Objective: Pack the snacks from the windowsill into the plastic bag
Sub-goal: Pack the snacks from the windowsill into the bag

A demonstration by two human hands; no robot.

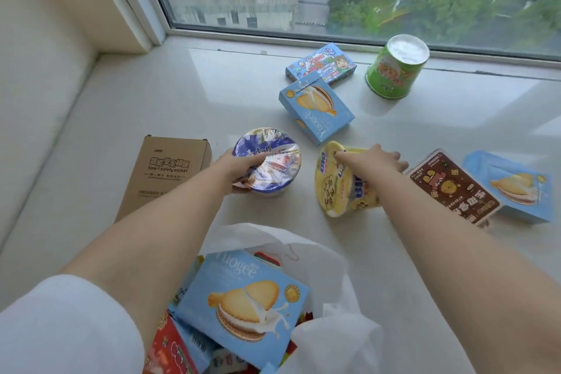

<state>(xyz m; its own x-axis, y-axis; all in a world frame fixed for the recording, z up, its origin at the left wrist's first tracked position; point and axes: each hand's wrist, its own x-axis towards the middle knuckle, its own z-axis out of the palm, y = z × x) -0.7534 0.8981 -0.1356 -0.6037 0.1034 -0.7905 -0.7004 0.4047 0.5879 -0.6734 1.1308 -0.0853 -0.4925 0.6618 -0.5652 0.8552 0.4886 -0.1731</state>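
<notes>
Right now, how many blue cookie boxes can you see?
3: one blue cookie box in the bag, one mid-sill blue cookie box, one far-right blue cookie box beside the brown box. More may hide in the bag.

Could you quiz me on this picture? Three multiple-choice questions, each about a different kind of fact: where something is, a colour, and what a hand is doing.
1. Where does the green cup stand?
A. inside the plastic bag
B. near the window glass, far right
C. on the cardboard box

2. What colour is the cup under the right hand?
A. yellow
B. red
C. black

3. What is the left hand doing?
A. hanging idle
B. pressing flat on the sill
C. gripping the purple-lidded cup

Answers:
1 B, it sits by the window frame, apart from the other snacks.
2 A, its lid and side are yellow with blue lettering.
3 C, its fingers curl round the cup's rim.
</notes>
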